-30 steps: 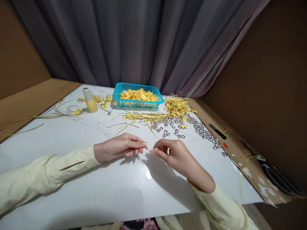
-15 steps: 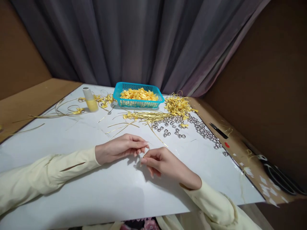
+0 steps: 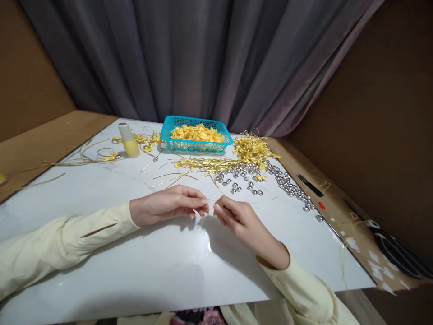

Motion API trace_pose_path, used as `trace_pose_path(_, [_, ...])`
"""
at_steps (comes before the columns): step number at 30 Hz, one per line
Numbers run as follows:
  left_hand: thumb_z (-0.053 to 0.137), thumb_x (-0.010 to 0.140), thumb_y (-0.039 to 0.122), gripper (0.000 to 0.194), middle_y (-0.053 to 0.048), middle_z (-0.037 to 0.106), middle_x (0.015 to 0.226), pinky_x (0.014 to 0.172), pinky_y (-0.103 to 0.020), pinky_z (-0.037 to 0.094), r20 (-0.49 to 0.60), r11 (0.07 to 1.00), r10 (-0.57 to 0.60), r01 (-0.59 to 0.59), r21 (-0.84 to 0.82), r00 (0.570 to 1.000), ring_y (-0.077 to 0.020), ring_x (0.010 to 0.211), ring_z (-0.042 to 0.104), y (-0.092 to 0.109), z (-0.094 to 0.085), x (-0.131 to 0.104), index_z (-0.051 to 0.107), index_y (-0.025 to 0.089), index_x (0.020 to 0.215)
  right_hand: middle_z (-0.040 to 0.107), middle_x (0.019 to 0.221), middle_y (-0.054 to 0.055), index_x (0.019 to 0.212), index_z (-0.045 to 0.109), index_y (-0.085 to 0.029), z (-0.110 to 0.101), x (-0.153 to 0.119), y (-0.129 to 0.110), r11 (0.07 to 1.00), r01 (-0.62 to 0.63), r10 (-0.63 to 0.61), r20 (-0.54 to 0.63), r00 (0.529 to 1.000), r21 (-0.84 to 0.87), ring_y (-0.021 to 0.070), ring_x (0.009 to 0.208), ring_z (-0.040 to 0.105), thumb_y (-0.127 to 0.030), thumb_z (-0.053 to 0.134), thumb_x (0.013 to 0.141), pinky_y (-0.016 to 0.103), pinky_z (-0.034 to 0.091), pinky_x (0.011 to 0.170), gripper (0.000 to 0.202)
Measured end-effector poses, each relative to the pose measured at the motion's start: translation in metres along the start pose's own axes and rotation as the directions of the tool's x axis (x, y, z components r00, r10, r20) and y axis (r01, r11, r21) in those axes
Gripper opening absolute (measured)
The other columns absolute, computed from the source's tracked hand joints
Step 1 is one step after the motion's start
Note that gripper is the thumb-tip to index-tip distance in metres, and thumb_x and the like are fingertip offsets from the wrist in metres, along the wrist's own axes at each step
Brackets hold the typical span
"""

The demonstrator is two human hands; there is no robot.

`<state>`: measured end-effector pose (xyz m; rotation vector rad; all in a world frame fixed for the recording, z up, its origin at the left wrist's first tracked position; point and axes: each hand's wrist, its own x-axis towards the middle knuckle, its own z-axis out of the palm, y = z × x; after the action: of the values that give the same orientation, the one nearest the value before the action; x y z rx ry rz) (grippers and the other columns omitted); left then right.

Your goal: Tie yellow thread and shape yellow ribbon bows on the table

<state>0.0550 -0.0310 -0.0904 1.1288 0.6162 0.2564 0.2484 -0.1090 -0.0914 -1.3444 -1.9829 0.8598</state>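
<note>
Over the middle of the white table top (image 3: 152,262), my left hand (image 3: 172,205) pinches thumb against fingers, pointing right. Close to its fingertips, my right hand (image 3: 237,216) is pinched too, with a small gap between the two. A faint pale line seems to span that gap, too thin and small to name. Just beyond my hands lie loose gold wires (image 3: 174,177) and a bundle of gold stems (image 3: 213,163), which ends in a heap of yellow ribbon flowers (image 3: 252,148). Small silver ring-like pieces (image 3: 243,170) are scattered beside the bundle.
A turquoise basket (image 3: 196,146) full of yellow petal pieces (image 3: 198,132) stands at the back. To its left is a bottle with yellow contents (image 3: 130,146). Black tweezers (image 3: 309,185), large black-handled scissors (image 3: 395,250) and white scraps (image 3: 377,268) lie along the right edge.
My right hand has moved up and to the right, its fingers now level with the left ones. My left hand has stayed almost in place, still pinched.
</note>
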Motion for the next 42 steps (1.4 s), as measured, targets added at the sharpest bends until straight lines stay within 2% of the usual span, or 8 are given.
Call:
trace_pose_path(5, [0.067, 0.078, 0.04, 0.025, -0.003, 0.065, 0.08, 0.063, -0.024, 0.039, -0.053, 0.956, 0.052, -0.035, 0.29, 0.997, -0.0129, 0.069, 0.052, 0.004, 0.0, -0.004, 0.07, 0.015, 0.083, 0.046, 0.06, -0.002, 0.072, 0.045, -0.018, 0.001, -0.001, 0.003, 0.989, 0.107, -0.113, -0.062, 0.992, -0.103, 0.0102, 0.055, 0.041, -0.016, 0.038, 0.091, 0.021, 0.03, 0.055, 0.021])
trace_pose_path(12, [0.06, 0.083, 0.038, 0.022, -0.003, 0.065, 0.089, 0.079, -0.027, 0.042, 0.022, 0.73, 0.317, -0.259, 0.633, 0.948, -0.0165, 0.083, 0.057, 0.007, 0.005, -0.007, 0.067, 0.018, 0.078, 0.053, 0.095, 0.011, 0.08, 0.05, -0.017, 0.008, -0.002, 0.006, 0.84, 0.353, -0.428, -0.103, 0.898, -0.413, 0.0195, 0.085, 0.046, -0.001, 0.036, 0.082, 0.03, 0.039, 0.072, 0.021])
trace_pose_path(22, [0.054, 0.09, 0.03, 0.016, -0.004, 0.057, 0.097, 0.088, -0.029, 0.039, 0.177, 0.414, 0.47, -0.394, 0.821, 0.865, -0.0184, 0.096, 0.052, 0.005, 0.002, -0.011, 0.063, 0.019, 0.082, 0.056, 0.084, 0.007, 0.081, 0.046, -0.017, 0.012, 0.001, 0.009, 0.904, 0.357, -0.386, -0.087, 0.919, -0.234, 0.0173, 0.079, 0.049, 0.003, 0.032, 0.08, 0.029, 0.041, 0.071, 0.024])
trace_pose_path(25, [0.056, 0.089, 0.03, 0.014, -0.004, 0.057, 0.096, 0.087, -0.029, 0.038, 0.154, 0.399, 0.496, -0.382, 0.834, 0.854, -0.0178, 0.095, 0.052, 0.002, 0.003, -0.01, 0.061, 0.019, 0.082, 0.054, 0.083, 0.007, 0.08, 0.045, -0.017, 0.013, 0.0, 0.01, 0.912, 0.354, -0.379, -0.1, 0.92, -0.206, 0.017, 0.079, 0.049, 0.002, 0.032, 0.08, 0.028, 0.041, 0.07, 0.024])
trace_pose_path(28, [0.058, 0.088, 0.032, 0.012, -0.003, 0.058, 0.095, 0.081, -0.028, 0.04, 0.034, 0.413, 0.532, -0.295, 0.862, 0.846, -0.017, 0.09, 0.053, -0.003, 0.005, -0.007, 0.057, 0.02, 0.089, 0.053, 0.083, 0.007, 0.079, 0.044, -0.017, 0.014, 0.0, 0.011, 0.912, 0.36, -0.385, -0.108, 0.917, -0.194, 0.0168, 0.078, 0.049, 0.002, 0.033, 0.08, 0.028, 0.041, 0.069, 0.022])
trace_pose_path(34, [0.063, 0.08, 0.033, 0.024, 0.003, 0.053, 0.075, 0.054, -0.022, 0.035, -0.149, 0.466, 0.551, -0.154, 0.871, 0.821, -0.01, 0.056, 0.045, -0.008, 0.013, -0.013, 0.046, 0.02, 0.092, 0.053, 0.083, 0.008, 0.081, 0.045, -0.016, 0.012, 0.0, 0.014, 0.906, 0.352, -0.386, -0.117, 0.915, -0.233, 0.0171, 0.077, 0.048, 0.001, 0.033, 0.081, 0.028, 0.04, 0.068, 0.022])
trace_pose_path(38, [0.055, 0.081, 0.028, 0.01, 0.009, 0.035, 0.047, 0.044, -0.021, 0.027, -0.087, 0.44, 0.616, -0.25, 0.863, 0.783, -0.0073, 0.04, 0.03, -0.011, 0.025, -0.027, 0.056, 0.018, 0.077, 0.054, 0.084, 0.008, 0.081, 0.044, -0.017, 0.01, 0.0, 0.013, 0.907, 0.347, -0.386, -0.139, 0.912, -0.238, 0.0169, 0.078, 0.049, 0.001, 0.032, 0.081, 0.028, 0.041, 0.068, 0.022])
trace_pose_path(42, [0.051, 0.085, 0.027, 0.026, 0.008, 0.034, 0.038, 0.04, -0.021, 0.023, -0.08, 0.408, 0.648, -0.257, 0.876, 0.757, -0.0066, 0.038, 0.022, -0.021, 0.031, -0.028, 0.073, 0.014, 0.081, 0.054, 0.083, 0.008, 0.081, 0.044, -0.017, 0.011, 0.001, 0.012, 0.9, 0.365, -0.406, -0.152, 0.901, -0.241, 0.0174, 0.078, 0.049, 0.001, 0.033, 0.08, 0.029, 0.042, 0.067, 0.022])
